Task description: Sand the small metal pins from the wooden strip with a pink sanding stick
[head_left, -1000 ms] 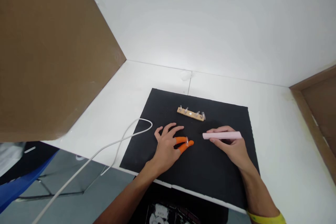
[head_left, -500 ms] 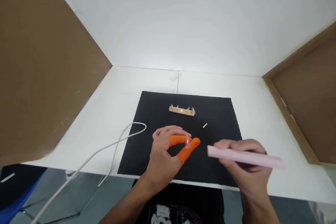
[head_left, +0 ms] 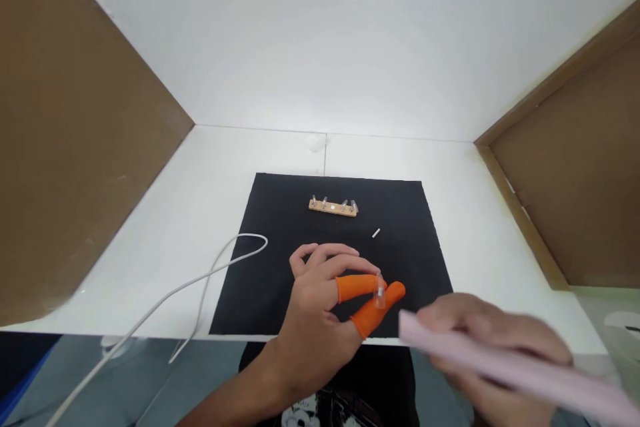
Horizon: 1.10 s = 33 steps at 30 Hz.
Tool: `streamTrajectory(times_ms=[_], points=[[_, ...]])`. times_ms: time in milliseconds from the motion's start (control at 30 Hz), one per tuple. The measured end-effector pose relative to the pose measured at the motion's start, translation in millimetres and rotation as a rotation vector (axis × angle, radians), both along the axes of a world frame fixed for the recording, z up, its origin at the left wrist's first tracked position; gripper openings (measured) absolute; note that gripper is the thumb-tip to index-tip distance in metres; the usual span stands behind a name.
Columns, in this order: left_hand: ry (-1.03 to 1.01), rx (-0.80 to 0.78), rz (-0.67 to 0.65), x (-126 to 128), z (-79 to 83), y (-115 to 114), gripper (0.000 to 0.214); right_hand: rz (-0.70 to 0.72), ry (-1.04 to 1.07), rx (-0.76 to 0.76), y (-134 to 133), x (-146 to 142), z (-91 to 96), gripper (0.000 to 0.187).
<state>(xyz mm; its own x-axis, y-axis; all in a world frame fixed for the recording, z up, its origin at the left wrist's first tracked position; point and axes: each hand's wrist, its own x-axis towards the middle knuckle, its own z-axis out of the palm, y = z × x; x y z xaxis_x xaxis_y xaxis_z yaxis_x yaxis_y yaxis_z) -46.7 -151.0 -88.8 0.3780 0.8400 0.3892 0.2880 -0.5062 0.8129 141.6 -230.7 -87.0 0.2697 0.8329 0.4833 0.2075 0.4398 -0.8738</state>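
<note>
My left hand wears orange finger cots on thumb and index finger. Pinched between those two tips is a small clear plastic piece, curved like a nail tip. To the right, nearer me, my right hand grips a long pale pink bar, blurred by motion. The bar slants down to the right, its left end close to the clear piece but apart from it. Beyond the hands, a narrow wooden strip carries several similar clear pieces standing upright and a white dot.
A black mat lies on the white table. On it is a short whitish stick. A white cable loops in from the left. Brown panels stand at left and right; a whitish blob sits at the back.
The view has shifted slightly. My left hand has moved right and toward me with the clear piece. My right hand has dropped nearer, to the right, and the pink bar slants more.
</note>
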Motion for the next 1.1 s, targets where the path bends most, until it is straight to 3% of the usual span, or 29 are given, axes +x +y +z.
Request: streamTrajectory(times_ms=[100, 267, 467, 633, 800, 867, 1000, 1067, 1100], points=[[0.017, 0.007, -0.008, 6, 1.6, -3, 0.014, 0.066, -0.063, 0.025, -3, 6, 1.4, 0.054], [0.110, 0.036, -0.025, 6, 6.1, -2, 0.009, -0.137, 0.058, 0.024, -8, 32, -17.9, 0.041], [0.128, 0.051, -0.036, 1, 8.5, -5, 0.009, 0.000, -0.012, -0.112, -14, 30, -19.0, 0.043], [0.149, 0.035, -0.001, 0, 8.2, -8, 0.012, 0.069, -0.091, -0.117, -23, 25, -14.8, 0.043], [0.142, 0.057, 0.015, -3, 10.1, -6, 0.009, 0.208, -0.178, -0.054, -36, 32, -21.5, 0.023], [0.148, 0.068, 0.024, -4, 10.7, -6, 0.009, 0.188, -0.170, 0.009, -32, 34, -23.0, 0.016], [0.162, 0.071, 0.018, -5, 10.8, -9, 0.011, -0.041, -0.072, 0.029, -17, 31, -18.2, 0.038], [0.148, 0.071, 0.026, -5, 10.3, -10, 0.013, 0.016, -0.118, 0.031, -13, 24, -12.3, 0.038], [0.139, 0.072, 0.028, -6, 9.9, -10, 0.013, 0.112, -0.167, 0.050, -13, 20, -9.3, 0.033]])
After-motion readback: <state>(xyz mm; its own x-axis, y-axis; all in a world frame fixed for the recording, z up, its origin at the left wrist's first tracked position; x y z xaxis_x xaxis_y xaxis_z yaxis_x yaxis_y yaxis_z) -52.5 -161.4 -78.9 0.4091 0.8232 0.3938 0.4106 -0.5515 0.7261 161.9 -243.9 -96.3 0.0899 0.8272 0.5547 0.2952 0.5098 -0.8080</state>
